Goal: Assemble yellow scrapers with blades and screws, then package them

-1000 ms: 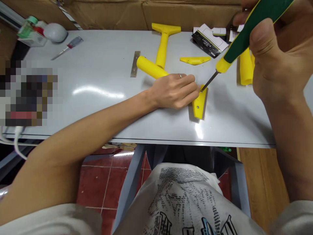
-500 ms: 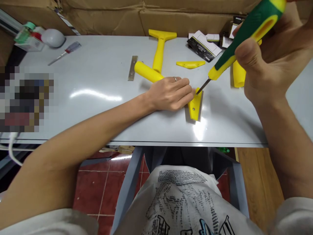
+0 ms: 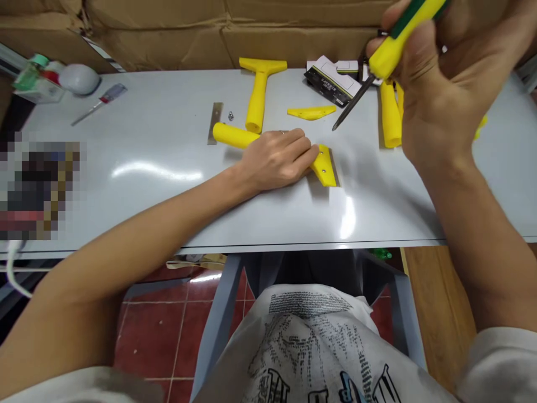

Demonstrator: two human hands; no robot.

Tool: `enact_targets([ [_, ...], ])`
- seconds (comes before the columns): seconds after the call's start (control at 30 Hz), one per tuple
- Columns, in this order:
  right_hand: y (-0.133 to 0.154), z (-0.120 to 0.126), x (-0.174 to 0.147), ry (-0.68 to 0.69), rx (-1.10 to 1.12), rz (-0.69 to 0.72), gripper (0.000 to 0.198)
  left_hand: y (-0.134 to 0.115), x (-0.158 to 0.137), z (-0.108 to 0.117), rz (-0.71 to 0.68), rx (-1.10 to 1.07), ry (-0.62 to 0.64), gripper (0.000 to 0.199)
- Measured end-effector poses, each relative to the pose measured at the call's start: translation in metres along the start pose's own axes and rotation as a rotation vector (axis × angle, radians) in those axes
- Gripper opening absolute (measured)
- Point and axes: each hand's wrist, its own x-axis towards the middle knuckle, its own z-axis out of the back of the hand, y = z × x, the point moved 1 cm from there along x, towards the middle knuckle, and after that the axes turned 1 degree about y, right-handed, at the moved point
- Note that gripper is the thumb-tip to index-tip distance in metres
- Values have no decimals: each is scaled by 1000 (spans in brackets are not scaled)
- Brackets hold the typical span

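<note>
My left hand (image 3: 279, 159) is closed around a yellow scraper (image 3: 325, 167), its handle sticking out to the left and its bladed head to the right. Two screws show on that head. Raised at the right, my right hand (image 3: 448, 95) grips a green and yellow screwdriver (image 3: 390, 53); its tip points down and left, apart from the scraper. Beyond my left hand lie a yellow T-shaped scraper handle (image 3: 257, 98) and a slim yellow clamp strip (image 3: 311, 113). A loose metal blade (image 3: 215, 123) and small screws (image 3: 230, 116) lie left of them.
Black and white packaging cards (image 3: 333, 84) lie at the back, with more yellow handles (image 3: 391, 117) behind my right hand. A second screwdriver (image 3: 100, 103) and a white rounded object (image 3: 79, 79) are at the left. Cardboard (image 3: 293, 42) lines the table's back edge.
The screwdriver tip has lifted off the scraper's screw, my right hand still holding it. The scraper head has tilted and swung slightly in my left hand. The whole view has shifted a little.
</note>
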Motion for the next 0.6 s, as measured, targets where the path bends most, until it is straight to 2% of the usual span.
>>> enact_targets([
  [0.07,-11,7,-5,-50,-37,138,54,-5,3,5,72,-12,34,32],
  [0.1,-21,10,-5,-54,-73,159,54,-6,5,7,110,-31,70,34],
  [0.17,-45,14,0,-34,-181,112,56,-8,7,9,162,-110,144,43],
  [0.27,-85,18,16,-243,-67,445,86,-6,9,12,209,-253,216,57],
  [0.3,-98,18,22,-246,-86,441,98,-5,9,12,227,-279,236,57],
  [0.43,-137,11,30,-128,-123,252,141,0,9,20,238,-307,303,58],
  [0.53,-150,4,25,-124,-96,270,142,8,9,30,198,-299,353,70],
  [0.6,-143,0,18,-147,-99,290,136,13,10,36,189,-297,387,64],
])
